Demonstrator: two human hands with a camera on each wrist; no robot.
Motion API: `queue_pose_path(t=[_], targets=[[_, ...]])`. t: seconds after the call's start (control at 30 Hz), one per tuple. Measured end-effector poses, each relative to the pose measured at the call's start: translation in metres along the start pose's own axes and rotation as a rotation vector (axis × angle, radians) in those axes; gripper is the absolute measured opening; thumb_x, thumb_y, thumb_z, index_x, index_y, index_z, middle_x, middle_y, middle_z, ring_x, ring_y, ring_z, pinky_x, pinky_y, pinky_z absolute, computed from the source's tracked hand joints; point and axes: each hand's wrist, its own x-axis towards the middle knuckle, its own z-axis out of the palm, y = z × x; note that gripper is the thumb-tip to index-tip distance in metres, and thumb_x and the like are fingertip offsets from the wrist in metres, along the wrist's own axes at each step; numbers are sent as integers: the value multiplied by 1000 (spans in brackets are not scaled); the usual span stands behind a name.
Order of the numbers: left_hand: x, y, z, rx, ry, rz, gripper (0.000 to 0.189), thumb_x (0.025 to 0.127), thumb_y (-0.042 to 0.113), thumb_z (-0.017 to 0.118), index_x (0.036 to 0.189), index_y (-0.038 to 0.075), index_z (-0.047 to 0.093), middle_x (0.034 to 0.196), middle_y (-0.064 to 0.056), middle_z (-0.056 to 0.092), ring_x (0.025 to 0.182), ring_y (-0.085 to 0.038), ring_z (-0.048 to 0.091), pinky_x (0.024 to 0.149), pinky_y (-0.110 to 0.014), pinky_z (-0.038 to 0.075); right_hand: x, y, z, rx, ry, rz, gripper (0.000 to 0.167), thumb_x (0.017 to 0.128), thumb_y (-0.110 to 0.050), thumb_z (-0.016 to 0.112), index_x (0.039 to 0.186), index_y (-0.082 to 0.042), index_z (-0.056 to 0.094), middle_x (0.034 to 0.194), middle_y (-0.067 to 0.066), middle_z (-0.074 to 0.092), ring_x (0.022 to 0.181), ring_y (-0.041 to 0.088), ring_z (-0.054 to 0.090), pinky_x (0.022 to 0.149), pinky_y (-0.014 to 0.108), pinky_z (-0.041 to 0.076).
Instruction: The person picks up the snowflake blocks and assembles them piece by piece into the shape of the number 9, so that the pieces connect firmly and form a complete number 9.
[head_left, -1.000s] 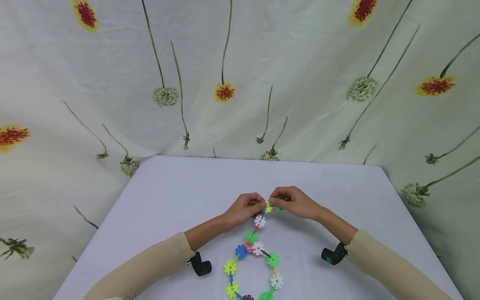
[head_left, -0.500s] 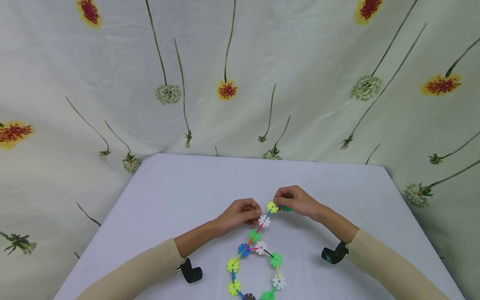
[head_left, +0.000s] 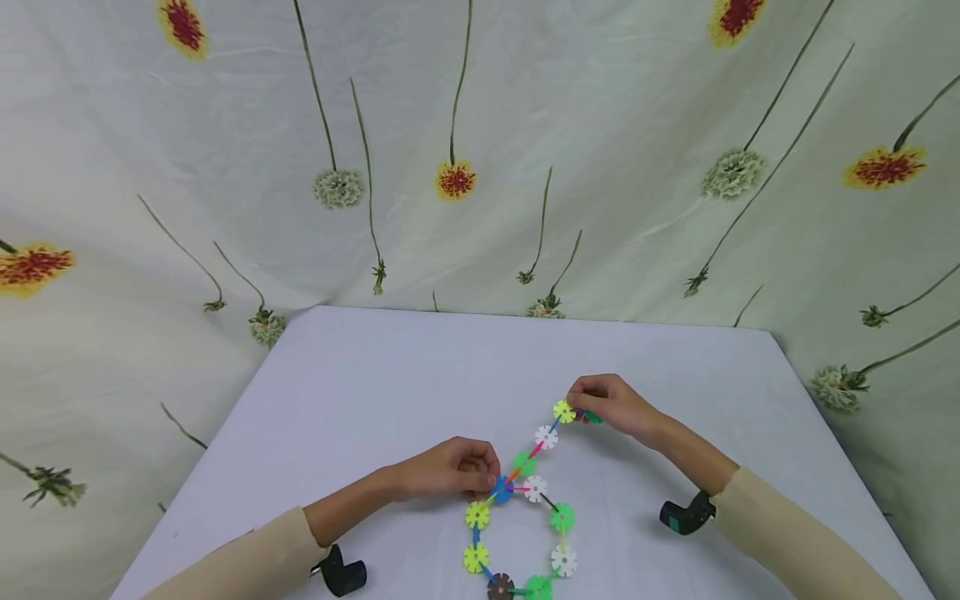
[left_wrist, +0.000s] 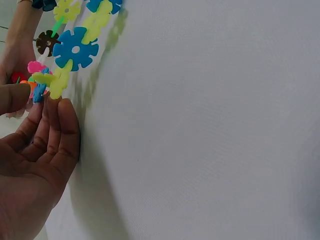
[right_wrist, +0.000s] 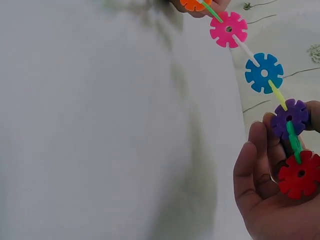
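Observation:
A chain of plastic snowflake discs, slotted together edge to edge, runs between my hands. My left hand [head_left: 448,469] pinches it near a blue disc [head_left: 502,490], where the chain joins a ring of discs. Up close in the left wrist view, thumb and fingertips meet on a small blue disc [left_wrist: 39,93] beside a yellow one [left_wrist: 60,80]. My right hand [head_left: 613,406] holds the far end by the yellow disc [head_left: 565,411]. In the right wrist view its fingers are around a purple disc [right_wrist: 290,119], and a red disc [right_wrist: 301,175] hangs before the palm.
The ring's lower side, with a brown disc [head_left: 501,587] and a green disc [head_left: 538,587], reaches the bottom of the head view. Beneath lies a white table [head_left: 375,375]; behind it hangs a flowered cloth [head_left: 480,242].
My left hand has let go near the upper yellow disc, moved down and left, and taken hold by the blue disc. My right hand has shifted slightly right with the chain's end.

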Motion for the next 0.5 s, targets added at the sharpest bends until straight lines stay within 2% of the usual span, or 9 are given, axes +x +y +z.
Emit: queue_pose_path(t=[0.27,0.5], targets=[[6,1,6,64,38,8,15,103,15,68,109,2,69,86,4,67,78,-7,60,76,-18,51,-8,9,-6,15,23,24,26,109,-26,63,110,-1,72,96,1,73,91,19,65,84,29,57],[14,8,1,82,71,58,16,103,13,58,108,0,67,84,2,60,78,-7,55,74,-20,48,-16,14,-15,47,6,-10,29,111,-26,60,115,2,68,101,7,69,92,16,64,85,28,56]])
